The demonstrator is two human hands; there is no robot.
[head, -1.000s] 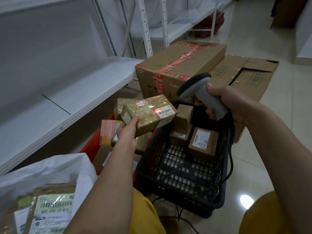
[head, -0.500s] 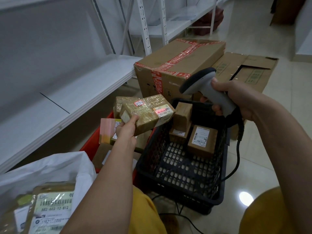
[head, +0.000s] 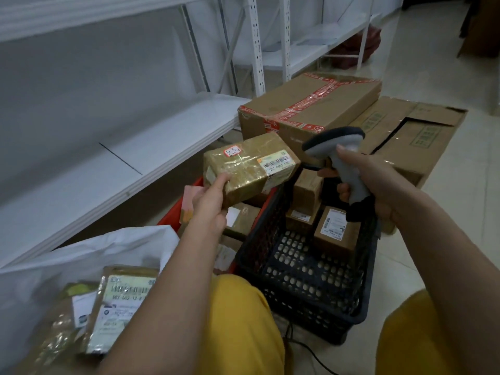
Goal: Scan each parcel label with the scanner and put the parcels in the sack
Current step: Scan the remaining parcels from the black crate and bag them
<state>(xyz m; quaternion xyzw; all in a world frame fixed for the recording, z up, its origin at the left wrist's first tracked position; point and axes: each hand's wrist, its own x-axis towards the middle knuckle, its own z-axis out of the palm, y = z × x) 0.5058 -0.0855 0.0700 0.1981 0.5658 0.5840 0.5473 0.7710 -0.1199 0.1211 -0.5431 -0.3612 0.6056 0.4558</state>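
My left hand (head: 209, 204) grips a brown taped parcel (head: 243, 169) by its near end, above the red crate (head: 176, 212). The parcel's white barcode label (head: 277, 165) faces up, beside a small red-edged sticker. My right hand (head: 365, 185) holds the grey scanner (head: 335, 150), its head just right of the label and pointing at it. The white sack (head: 81, 255) lies open at the lower left with labelled parcels (head: 121, 307) inside. More small parcels (head: 334, 231) stand in the black crate (head: 311, 280).
A large taped cardboard box (head: 311, 109) and flattened cartons (head: 411, 136) lie behind the crates. White metal shelving (head: 121, 163) runs along the left. The scanner's black cable (head: 311, 353) trails on the tiled floor between my yellow-clad knees.
The red scan light seen on the label earlier is gone. The parcel has risen a little in my left hand, and the scanner has come closer to the label.
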